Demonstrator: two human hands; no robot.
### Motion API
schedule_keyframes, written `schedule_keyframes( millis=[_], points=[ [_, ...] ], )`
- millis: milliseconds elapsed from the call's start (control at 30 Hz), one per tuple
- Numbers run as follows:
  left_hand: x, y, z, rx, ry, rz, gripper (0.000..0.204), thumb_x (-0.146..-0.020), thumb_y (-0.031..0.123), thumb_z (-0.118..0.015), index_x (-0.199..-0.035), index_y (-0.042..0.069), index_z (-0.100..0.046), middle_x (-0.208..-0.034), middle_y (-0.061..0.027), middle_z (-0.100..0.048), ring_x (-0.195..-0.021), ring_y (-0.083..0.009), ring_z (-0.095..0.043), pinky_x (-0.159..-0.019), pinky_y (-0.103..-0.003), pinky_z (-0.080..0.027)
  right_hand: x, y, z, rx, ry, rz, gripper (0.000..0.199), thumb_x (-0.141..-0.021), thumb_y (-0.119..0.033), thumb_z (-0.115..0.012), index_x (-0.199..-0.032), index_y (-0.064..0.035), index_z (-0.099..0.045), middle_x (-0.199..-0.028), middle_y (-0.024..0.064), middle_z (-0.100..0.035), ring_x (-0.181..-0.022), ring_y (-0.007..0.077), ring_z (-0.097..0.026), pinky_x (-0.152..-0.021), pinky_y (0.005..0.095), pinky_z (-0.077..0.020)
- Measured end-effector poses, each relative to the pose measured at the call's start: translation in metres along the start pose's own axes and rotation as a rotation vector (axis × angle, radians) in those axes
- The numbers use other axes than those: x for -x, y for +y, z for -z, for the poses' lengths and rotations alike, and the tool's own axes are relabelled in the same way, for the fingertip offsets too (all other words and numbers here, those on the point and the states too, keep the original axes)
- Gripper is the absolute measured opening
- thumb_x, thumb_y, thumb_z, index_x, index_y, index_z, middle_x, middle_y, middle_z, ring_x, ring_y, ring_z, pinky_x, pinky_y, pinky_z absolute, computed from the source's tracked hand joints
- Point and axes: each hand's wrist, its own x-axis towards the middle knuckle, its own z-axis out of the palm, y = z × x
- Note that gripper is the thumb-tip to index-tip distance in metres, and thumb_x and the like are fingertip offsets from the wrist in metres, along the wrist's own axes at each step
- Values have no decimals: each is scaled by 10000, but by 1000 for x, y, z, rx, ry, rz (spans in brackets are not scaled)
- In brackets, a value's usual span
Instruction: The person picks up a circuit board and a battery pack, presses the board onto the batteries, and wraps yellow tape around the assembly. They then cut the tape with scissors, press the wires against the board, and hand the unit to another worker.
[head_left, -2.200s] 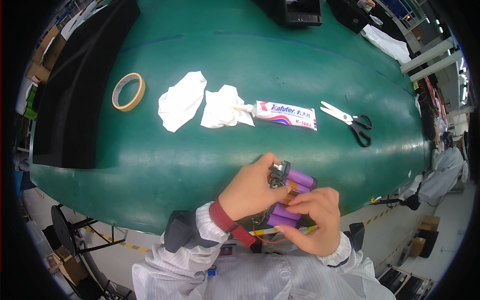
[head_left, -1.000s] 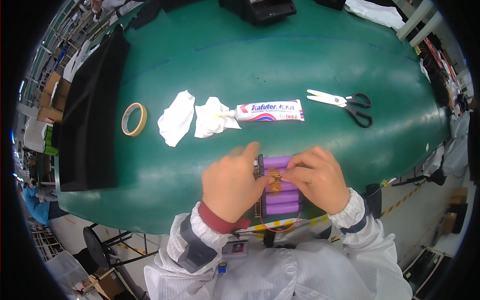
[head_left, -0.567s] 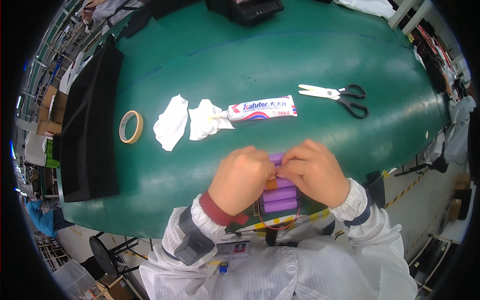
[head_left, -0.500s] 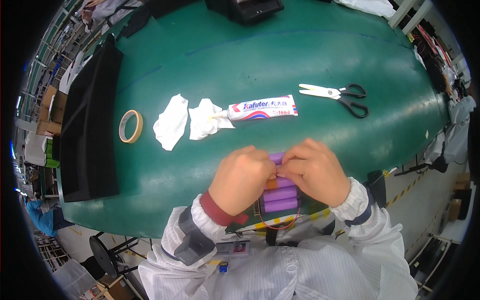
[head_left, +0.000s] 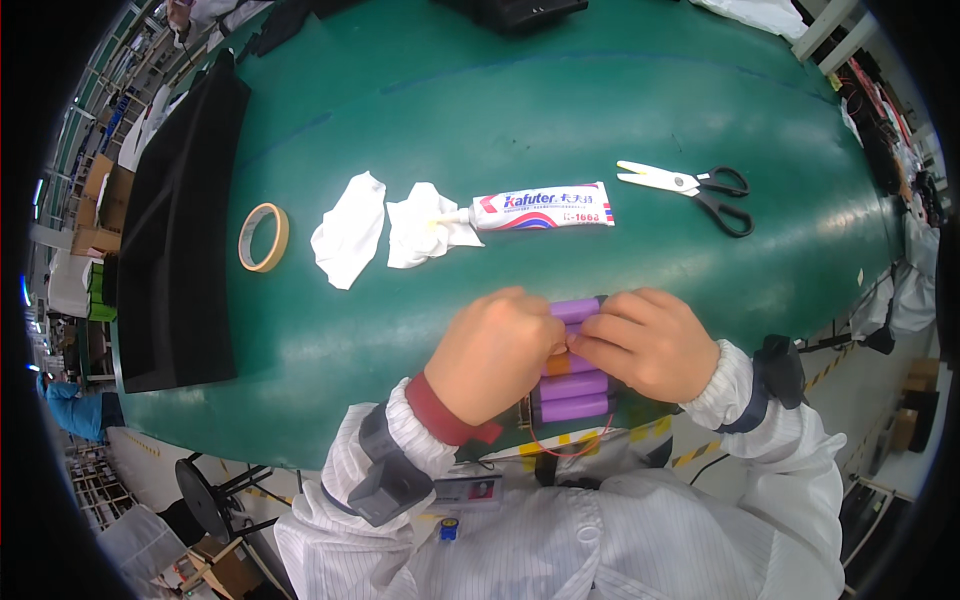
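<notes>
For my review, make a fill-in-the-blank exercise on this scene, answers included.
The bare left hand and bare right hand are at a pack of cylindrical ____ cells.
The round yellow tape roll lies to the ____ of the two crumpled white sheets.
Right of the white striped tube lie black-handled ____.
Missing words: purple; left; scissors.

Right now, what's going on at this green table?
A person in a white striped coat works with bare hands on a pack of purple cylindrical cells at the edge of the green table. The left hand and right hand are over the pack, their fingers bunched close together; whatever they may pinch is hidden. A red wire loops by the pack's near end. Farther out lie a white tube, its nozzle on a crumpled white sheet, black-handled scissors and a ring of tan tape.
</notes>
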Motion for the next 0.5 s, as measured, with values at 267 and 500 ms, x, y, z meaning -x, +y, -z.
schedule_keyframes(
  millis=[267, 500],
  points=[
    [-4, 9, 2, -99, -63, -44, 30, -676, 61, -700, -667, 70, -673, -684, -55, -597, -670, -257, -590, -577, -386, -504, -1, -5, -2, -26, 5, -54, 217, -657, -130, -679, -866, -77, -697, -892, 6, -617, -843, 190, -594, -621, 312, -494],
    [-9, 10, 4, -200, -92, -114, 77, -661, 78, -709, -631, 84, -638, -677, -52, -594, -677, -250, -603, -564, -385, -501, -2, -7, -2, -40, -11, -83, 179, -674, -154, -645, -834, -80, -677, -876, -19, -578, -874, 173, -563, -638, 299, -495]
  ],
)
